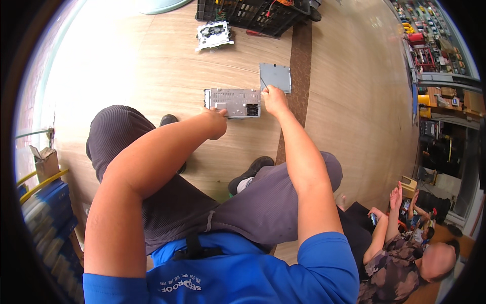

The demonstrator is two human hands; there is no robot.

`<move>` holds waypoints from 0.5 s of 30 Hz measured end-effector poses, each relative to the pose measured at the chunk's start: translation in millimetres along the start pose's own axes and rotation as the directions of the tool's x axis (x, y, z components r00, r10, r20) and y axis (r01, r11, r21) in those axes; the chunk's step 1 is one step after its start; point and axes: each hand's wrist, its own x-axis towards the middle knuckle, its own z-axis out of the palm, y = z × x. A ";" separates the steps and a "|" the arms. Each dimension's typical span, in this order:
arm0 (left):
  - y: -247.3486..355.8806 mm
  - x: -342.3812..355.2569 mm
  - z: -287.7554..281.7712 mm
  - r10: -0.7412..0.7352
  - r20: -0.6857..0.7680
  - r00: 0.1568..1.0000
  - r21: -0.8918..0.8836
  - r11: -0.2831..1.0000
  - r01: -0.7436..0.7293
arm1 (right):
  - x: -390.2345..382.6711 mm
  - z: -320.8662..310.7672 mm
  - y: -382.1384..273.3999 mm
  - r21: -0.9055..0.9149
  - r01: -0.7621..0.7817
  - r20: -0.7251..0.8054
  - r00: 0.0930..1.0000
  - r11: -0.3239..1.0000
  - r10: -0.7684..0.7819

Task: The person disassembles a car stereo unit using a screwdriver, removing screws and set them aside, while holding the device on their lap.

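Note:
On the floor ahead lies a flat silver metal device case (236, 96) with rows of vent slots and a black connector block at its near right. My left hand (216, 124) grips its near left edge, fingertips resting on top. My right hand (276, 100) is closed around a thin dark rod-like tool (263, 82), perhaps a screwdriver, beside the case's right end. The rod sticks out past the fingers, and its handle is hidden. Just beyond that hand a flat grey metal cover plate (276, 76) lies on the floor.
Farther off sit a white-framed disc mechanism (214, 35), a red-handled tool (259, 34) and a black plastic crate (253, 15) with parts. A dark strip (300, 66) crosses the floor. Another person (400, 258) is at the lower right; stacked blue boxes (50, 218) stand left.

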 end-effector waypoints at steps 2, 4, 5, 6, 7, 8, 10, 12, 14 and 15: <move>0.0 -1.7 -0.9 -0.004 0.020 1.000 -0.013 1.000 0.004 | 0.2 -2.3 -5.9 -0.013 -0.086 0.067 0.994 0.996 0.086; 4.7 -5.5 -7.1 0.003 0.007 1.000 0.017 1.000 -0.003 | 3.0 0.0 4.2 -0.029 -0.069 0.042 0.997 0.997 0.070; 5.8 -7.8 -9.6 0.004 -0.007 1.000 0.046 0.999 -0.004 | 4.4 0.7 7.2 -0.042 -0.047 0.016 0.999 0.998 0.048; 6.3 -6.8 -10.2 0.006 -0.007 1.000 0.043 0.999 -0.006 | 4.9 1.4 10.5 -0.044 -0.047 0.018 0.999 0.998 0.048; 6.8 -5.9 -10.9 0.006 0.001 1.000 0.057 0.998 -0.006 | 5.0 2.0 14.1 -0.045 -0.037 0.008 0.999 0.998 0.038; 5.8 -5.0 -9.5 0.002 0.011 1.000 0.069 0.998 -0.003 | 5.5 3.2 13.2 -0.042 -0.024 0.000 1.000 0.999 0.024; 5.2 2.5 -5.6 -0.015 0.031 0.999 0.047 0.999 0.013 | 6.6 4.5 12.0 -0.045 -0.022 0.009 1.000 0.999 0.023; 5.4 5.0 -5.4 -0.031 0.051 0.998 0.029 0.999 0.030 | 7.2 4.1 9.1 -0.048 -0.022 0.015 1.000 0.999 0.023; 6.8 6.7 -5.9 -0.008 0.093 0.996 0.094 0.996 -0.001 | 6.8 2.8 6.1 -0.086 -0.008 0.030 1.000 0.996 0.010; 6.8 6.7 -5.7 -0.009 0.094 0.995 0.092 0.996 0.000 | 6.4 2.2 4.3 -0.085 -0.007 0.032 0.999 0.996 0.010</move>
